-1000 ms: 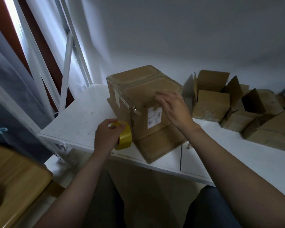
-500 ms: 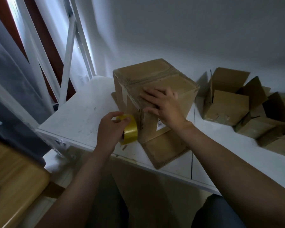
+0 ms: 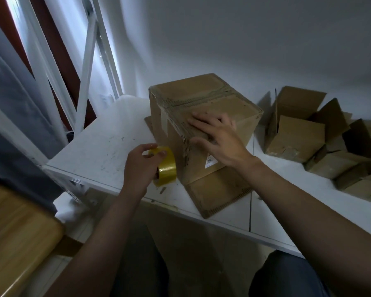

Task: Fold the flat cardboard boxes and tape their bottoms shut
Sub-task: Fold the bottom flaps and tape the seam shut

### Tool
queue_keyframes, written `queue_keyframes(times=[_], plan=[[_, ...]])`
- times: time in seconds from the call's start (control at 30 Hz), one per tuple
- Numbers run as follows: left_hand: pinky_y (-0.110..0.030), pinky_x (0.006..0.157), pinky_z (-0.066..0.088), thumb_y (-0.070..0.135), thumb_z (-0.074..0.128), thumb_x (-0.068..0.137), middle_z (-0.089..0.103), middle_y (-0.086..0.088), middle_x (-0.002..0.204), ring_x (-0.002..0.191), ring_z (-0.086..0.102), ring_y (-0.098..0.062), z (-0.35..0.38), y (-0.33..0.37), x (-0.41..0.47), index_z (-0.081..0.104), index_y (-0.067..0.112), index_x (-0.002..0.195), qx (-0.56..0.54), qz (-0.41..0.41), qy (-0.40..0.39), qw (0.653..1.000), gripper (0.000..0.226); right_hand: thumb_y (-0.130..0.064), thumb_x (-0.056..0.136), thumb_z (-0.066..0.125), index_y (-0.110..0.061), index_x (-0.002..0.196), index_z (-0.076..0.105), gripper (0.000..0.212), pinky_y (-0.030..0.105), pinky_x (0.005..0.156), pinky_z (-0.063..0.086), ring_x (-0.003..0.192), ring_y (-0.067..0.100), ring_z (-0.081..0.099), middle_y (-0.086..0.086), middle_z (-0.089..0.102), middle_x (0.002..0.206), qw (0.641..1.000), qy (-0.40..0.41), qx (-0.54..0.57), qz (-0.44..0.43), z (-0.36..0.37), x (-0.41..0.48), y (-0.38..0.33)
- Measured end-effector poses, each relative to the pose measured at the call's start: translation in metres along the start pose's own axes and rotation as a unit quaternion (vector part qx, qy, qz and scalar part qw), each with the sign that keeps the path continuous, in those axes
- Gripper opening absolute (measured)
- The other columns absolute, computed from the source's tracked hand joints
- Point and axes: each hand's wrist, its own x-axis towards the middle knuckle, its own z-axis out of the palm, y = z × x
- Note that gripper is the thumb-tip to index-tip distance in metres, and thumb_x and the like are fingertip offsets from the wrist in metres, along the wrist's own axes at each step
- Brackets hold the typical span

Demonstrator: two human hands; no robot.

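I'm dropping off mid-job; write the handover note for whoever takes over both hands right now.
Left hand grips the yellow tape roll against the near side of the brown cardboard box. Right hand presses flat on the box's top edge. Box stands on the white table, lower flaps spread; other folded boxes lie right. Done: top seam appears taped. Left: probably tear the tape, smooth its end.
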Motion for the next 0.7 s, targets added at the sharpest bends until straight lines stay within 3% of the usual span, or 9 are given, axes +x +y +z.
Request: queue_keyframes(times=[0.1, 0.23, 0.43, 0.63, 0.7], plan=[[-0.048, 0.085, 0.060, 0.029, 0.078, 0.086, 0.057, 0.005, 0.123, 0.115, 0.060, -0.026, -0.002, 0.001, 0.001, 0.062, 0.038, 0.113, -0.004, 0.002, 0.000, 1.000, 0.033, -0.069, 0.090, 0.052, -0.040, 0.138, 0.058, 0.057, 0.039, 0.107, 0.026, 0.122, 0.012, 0.037, -0.019, 0.049, 0.146, 0.997, 0.066, -0.028, 0.033, 0.018, -0.001, -0.014], [-0.042, 0.080, 0.060, 0.029, 0.078, 0.086, 0.055, 0.006, 0.122, 0.115, 0.059, -0.025, -0.003, 0.001, -0.002, 0.061, 0.037, 0.114, 0.007, 0.003, -0.007, 1.000, 0.033, -0.073, 0.080, 0.064, -0.036, 0.137, 0.060, 0.068, 0.044, 0.108, 0.028, 0.128, 0.024, 0.044, -0.011, 0.053, 0.143, 0.989, 0.121, -0.076, 0.024, 0.035, -0.007, -0.016], [-0.051, 0.087, 0.059, 0.029, 0.079, 0.085, 0.057, 0.003, 0.127, 0.115, 0.059, -0.027, -0.004, 0.001, -0.008, 0.062, 0.036, 0.116, 0.009, -0.003, -0.012, 1.000, 0.035, -0.075, 0.069, 0.068, -0.035, 0.141, 0.053, 0.084, 0.050, 0.121, 0.010, 0.134, 0.028, 0.038, -0.003, 0.050, 0.143, 0.988, 0.085, -0.115, 0.057, 0.035, -0.010, -0.029], [-0.050, 0.087, 0.060, 0.030, 0.078, 0.086, 0.055, 0.003, 0.129, 0.116, 0.058, -0.027, -0.007, 0.006, -0.012, 0.061, 0.035, 0.119, 0.006, -0.008, -0.018, 1.000, 0.037, -0.066, 0.090, 0.053, -0.033, 0.134, 0.059, 0.055, 0.055, 0.121, 0.011, 0.132, 0.028, 0.041, -0.002, 0.054, 0.138, 0.981, 0.121, -0.099, 0.112, 0.034, -0.007, -0.043], [-0.050, 0.087, 0.060, 0.030, 0.078, 0.086, 0.055, 0.004, 0.127, 0.115, 0.058, -0.027, -0.008, 0.007, -0.012, 0.061, 0.035, 0.118, 0.003, -0.008, -0.017, 1.000, 0.037, -0.061, 0.089, 0.056, -0.031, 0.136, 0.056, 0.056, 0.058, 0.121, 0.008, 0.136, 0.030, 0.038, 0.001, 0.051, 0.141, 0.980, 0.103, -0.124, 0.113, 0.039, -0.008, -0.047]])
